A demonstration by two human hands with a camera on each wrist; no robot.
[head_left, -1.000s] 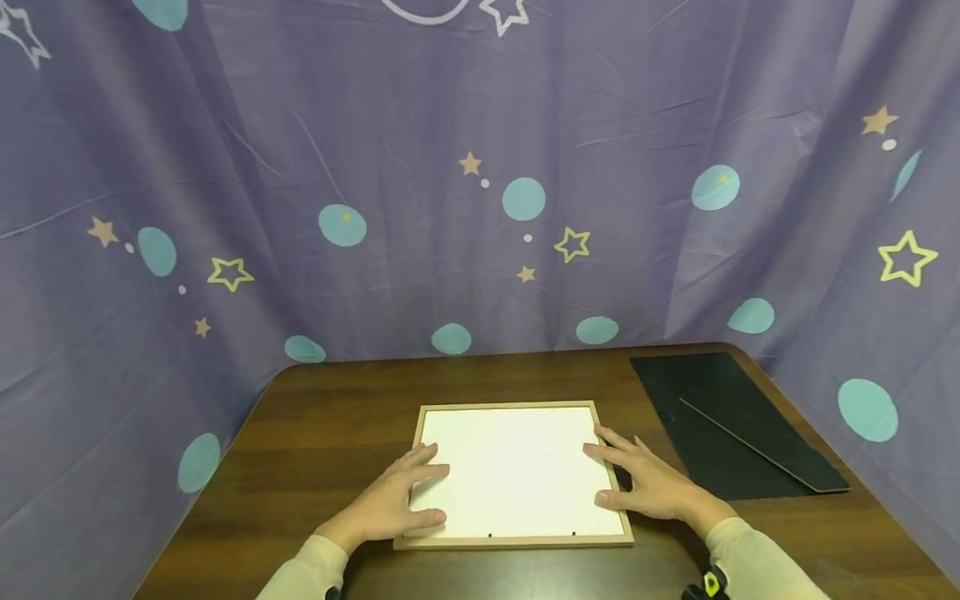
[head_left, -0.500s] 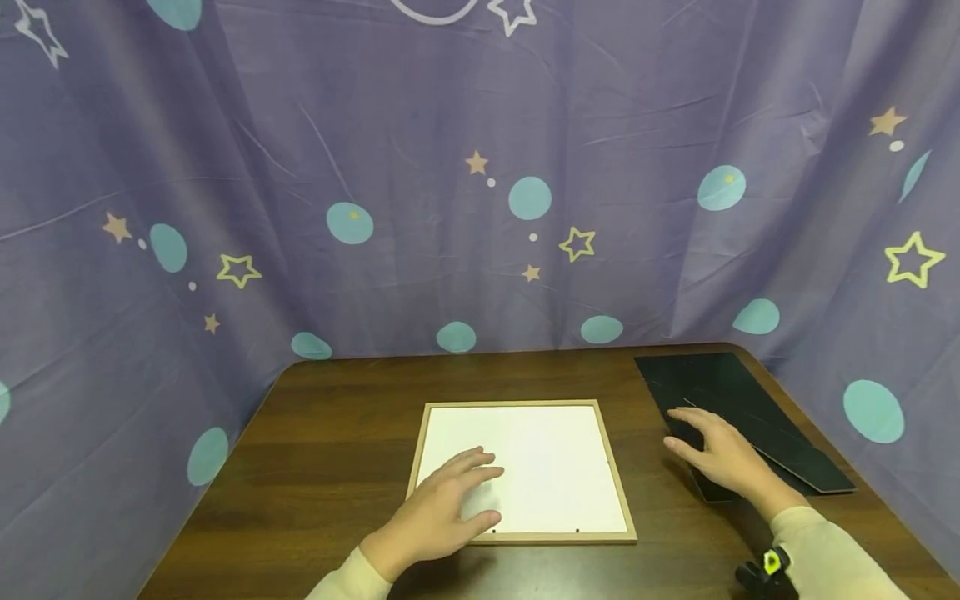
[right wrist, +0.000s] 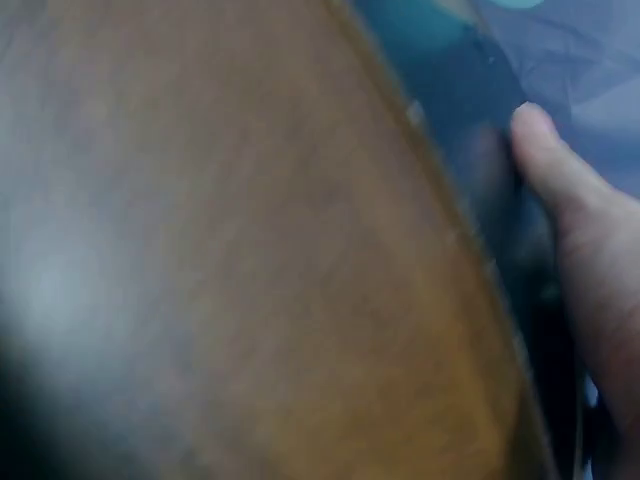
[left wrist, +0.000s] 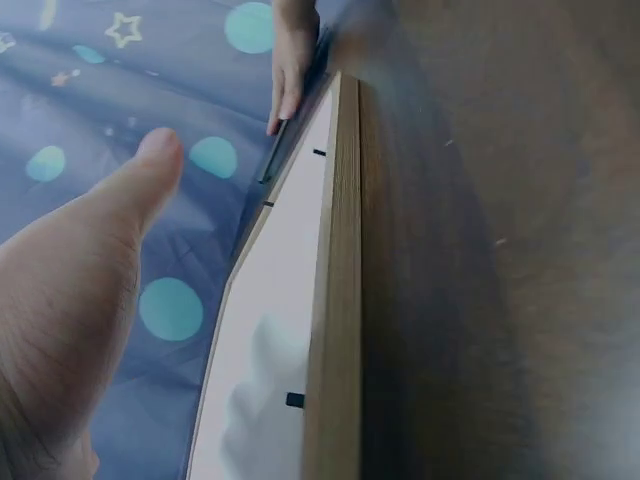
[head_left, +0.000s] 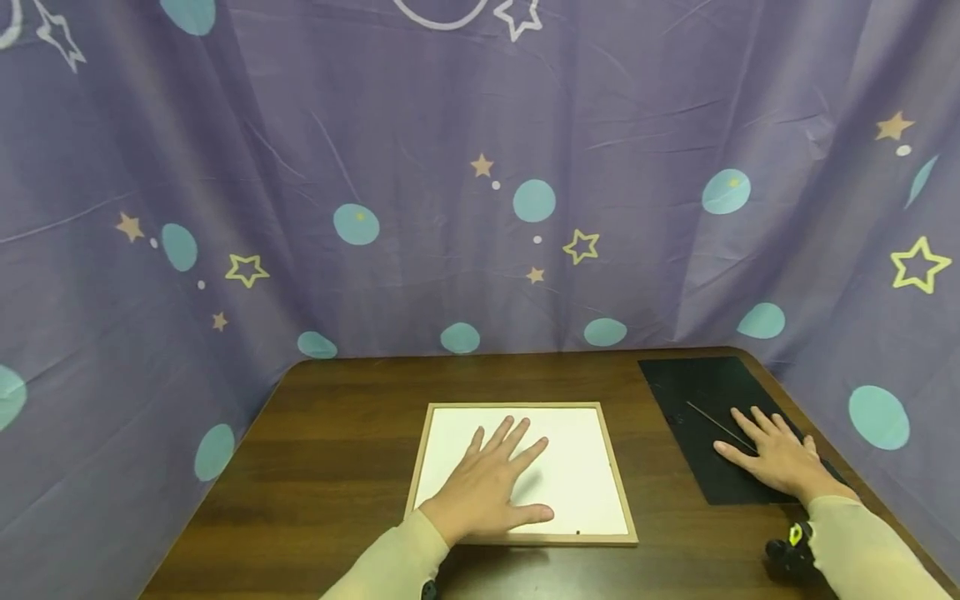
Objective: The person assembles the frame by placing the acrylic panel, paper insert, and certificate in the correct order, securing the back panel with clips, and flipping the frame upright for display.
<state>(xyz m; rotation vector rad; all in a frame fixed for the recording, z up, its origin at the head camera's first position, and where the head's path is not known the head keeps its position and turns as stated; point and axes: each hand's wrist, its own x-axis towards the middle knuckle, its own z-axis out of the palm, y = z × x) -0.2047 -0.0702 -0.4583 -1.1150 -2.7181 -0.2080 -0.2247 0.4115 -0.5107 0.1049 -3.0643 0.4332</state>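
A light wooden picture frame (head_left: 619, 492) lies flat on the table, with a white panel (head_left: 577, 467) inside it. Small black tabs (left wrist: 295, 400) show along its near inner edge. My left hand (head_left: 483, 492) hovers over the white panel, fingers spread, holding nothing; its shadow falls on the panel in the left wrist view. To the right lies a black backing board (head_left: 690, 379), with a thin flap (head_left: 705, 414) standing slightly off it. My right hand (head_left: 787, 460) is over the board with fingers spread, the thumb reaching across the flap's edge.
The dark brown wooden table (head_left: 322, 442) reaches back to a purple curtain (head_left: 420, 275) printed with stars and blue spots. The board lies close to the table's right edge. A small black device (head_left: 787, 554) sits at my right wrist.
My right hand has left the frame's right side and moved right onto the black board. My left hand has shifted from the frame's left edge to above the white panel, fingers spreading.
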